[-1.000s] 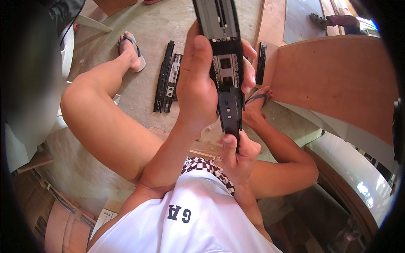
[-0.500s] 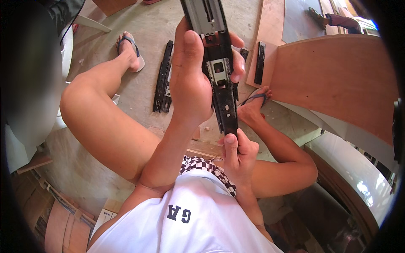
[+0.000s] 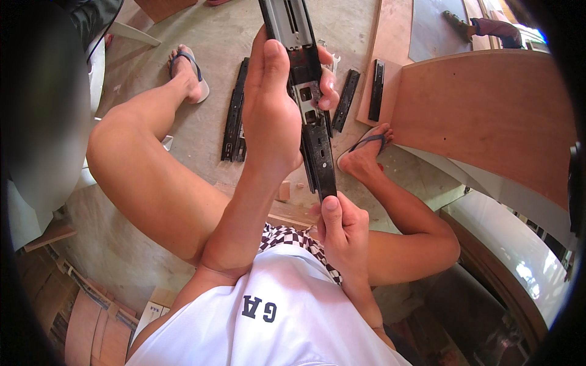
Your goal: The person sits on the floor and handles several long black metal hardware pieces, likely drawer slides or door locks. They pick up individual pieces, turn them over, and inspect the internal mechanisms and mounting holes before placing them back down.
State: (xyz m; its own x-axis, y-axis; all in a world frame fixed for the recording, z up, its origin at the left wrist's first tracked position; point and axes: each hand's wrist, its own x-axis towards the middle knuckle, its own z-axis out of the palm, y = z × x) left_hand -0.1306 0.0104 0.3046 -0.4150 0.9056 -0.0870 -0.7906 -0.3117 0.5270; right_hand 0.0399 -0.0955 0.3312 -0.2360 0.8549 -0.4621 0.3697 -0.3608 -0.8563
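A black and silver drawer slide point(image 3: 317, 143) is held up lengthwise in front of me, its far end running out past the top of the picture. My left hand point(image 3: 273, 116) wraps round its middle, thumb on the left side and fingertips showing on the right edge. At the near end, my right hand point(image 3: 343, 222) pinches the slide's tip between thumb and fingers. Below on the floor, more black drawer slides point(image 3: 235, 113) lie to the left of my left hand, partly hidden by it. Another slide point(image 3: 347, 100) rests on the floor to the right.
One more slide point(image 3: 376, 91) lies on a wooden board at the right. A large curved wooden panel point(image 3: 482, 122) stands beside my right leg. Near the slides lies a wrench point(image 3: 333, 63), partly covered by my fingers. Another person's foot point(image 3: 458, 25) shows at the upper right.
Both hands and the drawer slide have shifted slightly left, with the slide's tip a little lower. The floor slide on the right and the wrench are now more exposed.
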